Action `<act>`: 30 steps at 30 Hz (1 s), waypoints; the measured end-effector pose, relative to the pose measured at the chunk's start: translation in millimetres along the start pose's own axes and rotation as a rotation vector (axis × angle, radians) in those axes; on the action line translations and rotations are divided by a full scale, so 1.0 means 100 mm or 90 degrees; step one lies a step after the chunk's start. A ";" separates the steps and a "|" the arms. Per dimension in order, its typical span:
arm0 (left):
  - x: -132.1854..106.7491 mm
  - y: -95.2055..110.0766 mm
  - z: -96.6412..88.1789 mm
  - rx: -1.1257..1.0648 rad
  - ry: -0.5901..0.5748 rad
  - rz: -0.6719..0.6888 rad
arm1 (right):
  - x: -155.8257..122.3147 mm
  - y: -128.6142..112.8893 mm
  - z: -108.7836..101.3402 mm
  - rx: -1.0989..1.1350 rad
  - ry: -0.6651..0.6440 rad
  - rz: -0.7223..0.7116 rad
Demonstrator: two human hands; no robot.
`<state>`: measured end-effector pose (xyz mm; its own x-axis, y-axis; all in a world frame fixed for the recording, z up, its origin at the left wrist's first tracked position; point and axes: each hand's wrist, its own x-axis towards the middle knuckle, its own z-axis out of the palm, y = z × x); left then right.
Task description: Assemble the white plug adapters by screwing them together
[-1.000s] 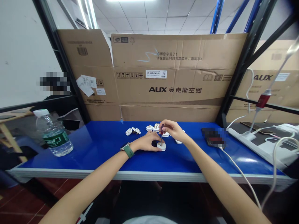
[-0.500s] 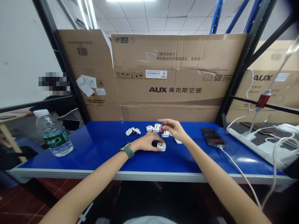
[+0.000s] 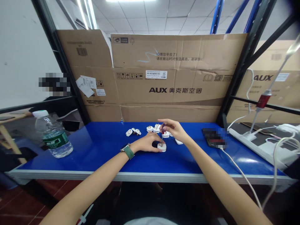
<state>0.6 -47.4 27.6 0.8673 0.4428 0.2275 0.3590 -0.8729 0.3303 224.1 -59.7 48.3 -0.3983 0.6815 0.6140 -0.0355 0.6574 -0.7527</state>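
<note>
On the blue tabletop (image 3: 98, 156) lies a white plug (image 3: 162, 147), and my left hand (image 3: 150, 143) grips it between thumb and fingers. My right hand (image 3: 173, 128) pinches the red handle of a small screwdriver (image 3: 162, 132) held upright over the plug. The screwdriver's tip meets the plug's upper face; the exact contact spot is too small to make out. Just behind my hands sit several white plugs (image 3: 150, 128) with their pins up, some partly covered by my right hand. Another white piece (image 3: 178, 141) rests beside my right wrist.
Several plug pieces (image 3: 133, 132) lie left of my hands. A water bottle (image 3: 54, 134) stands at the left end. To the right are a phone (image 3: 213, 138) with a cable and a white power strip (image 3: 255, 148). A cardboard sheet (image 3: 173, 109) closes off the back; a person sits far left.
Both hands stay in place on the plug and screwdriver. The fingers of my right hand have shifted very slightly around the handle.
</note>
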 end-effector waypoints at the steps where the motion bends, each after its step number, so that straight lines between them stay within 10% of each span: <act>1: 0.00 0.00 0.00 0.001 0.002 0.000 | 0.00 -0.01 0.00 0.017 -0.018 -0.001; 30: 0.01 -0.01 0.01 -0.015 0.006 0.009 | -0.03 -0.07 0.00 -0.006 -0.028 0.031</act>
<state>1.1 -46.1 26.4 0.8692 0.4318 0.2408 0.3379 -0.8744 0.3483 225.4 -66.7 51.2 -0.4390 0.6981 0.5656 -0.0066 0.6270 -0.7790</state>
